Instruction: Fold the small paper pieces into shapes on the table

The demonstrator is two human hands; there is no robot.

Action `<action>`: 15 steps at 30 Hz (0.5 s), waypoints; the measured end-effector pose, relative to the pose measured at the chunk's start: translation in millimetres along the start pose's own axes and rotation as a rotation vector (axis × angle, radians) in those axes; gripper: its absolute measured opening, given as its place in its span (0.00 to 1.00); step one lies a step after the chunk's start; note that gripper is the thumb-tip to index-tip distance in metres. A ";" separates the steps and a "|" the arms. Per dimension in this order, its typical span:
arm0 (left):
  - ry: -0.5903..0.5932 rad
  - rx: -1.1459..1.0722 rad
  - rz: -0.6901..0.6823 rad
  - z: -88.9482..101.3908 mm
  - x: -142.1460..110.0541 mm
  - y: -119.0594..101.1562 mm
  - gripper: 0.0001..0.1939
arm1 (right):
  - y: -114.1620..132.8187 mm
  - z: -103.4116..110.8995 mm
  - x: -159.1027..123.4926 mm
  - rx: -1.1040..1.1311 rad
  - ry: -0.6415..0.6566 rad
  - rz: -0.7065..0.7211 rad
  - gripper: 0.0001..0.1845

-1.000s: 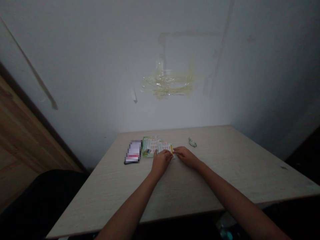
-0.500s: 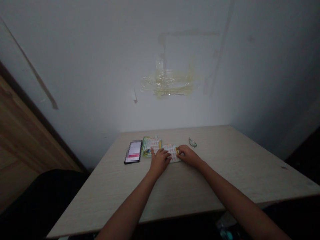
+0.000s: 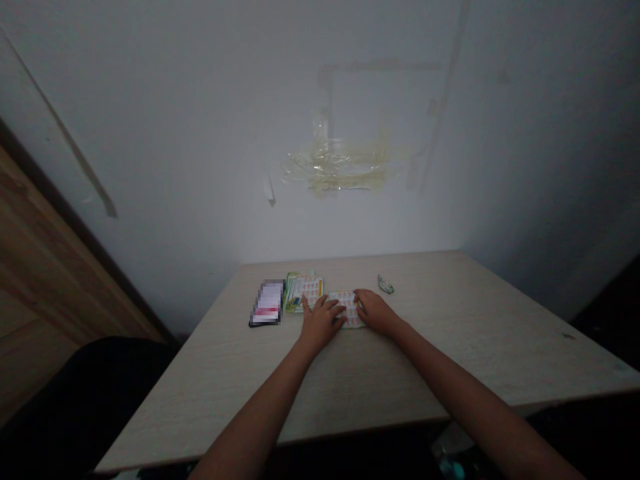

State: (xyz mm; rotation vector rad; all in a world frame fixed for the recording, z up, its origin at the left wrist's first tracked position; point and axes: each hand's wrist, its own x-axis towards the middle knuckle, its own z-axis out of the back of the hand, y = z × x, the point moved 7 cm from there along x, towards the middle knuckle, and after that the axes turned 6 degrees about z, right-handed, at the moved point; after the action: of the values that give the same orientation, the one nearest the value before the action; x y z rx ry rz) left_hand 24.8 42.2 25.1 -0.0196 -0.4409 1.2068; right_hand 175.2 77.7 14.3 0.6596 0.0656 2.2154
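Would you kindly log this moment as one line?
left hand: on printed sheet | right hand: at its right edge | phone: left of printed stack

Printed sheet (image 3: pixel 346 308) flat on table (image 3: pixel 380 373)

The pale table (image 3: pixel 380 380) bears 1 phone (image 3: pixel 268 303), printed papers (image 3: pixel 311 288), 1 crumpled scrap (image 3: pixel 385 285).

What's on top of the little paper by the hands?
Fingers of the left hand and right hand are on the paper. Whatever is printed under them is covered, so I can't tell.
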 end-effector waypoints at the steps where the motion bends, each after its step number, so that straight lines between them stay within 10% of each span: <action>1: 0.008 0.013 0.006 -0.5 0.3 0.7 0.15 | -0.8 -1.3 0.3 -0.015 0.006 -0.011 0.19; 15: 0.047 0.117 0.002 5.3 -1.9 0.2 0.19 | 1.3 -2.4 -1.8 -0.047 0.031 0.054 0.24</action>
State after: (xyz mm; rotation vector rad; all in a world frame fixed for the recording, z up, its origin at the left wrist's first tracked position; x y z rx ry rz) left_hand 22.2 39.4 29.2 0.0516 -0.3284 1.2302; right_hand 174.1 75.9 11.7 0.6077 0.0114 2.2722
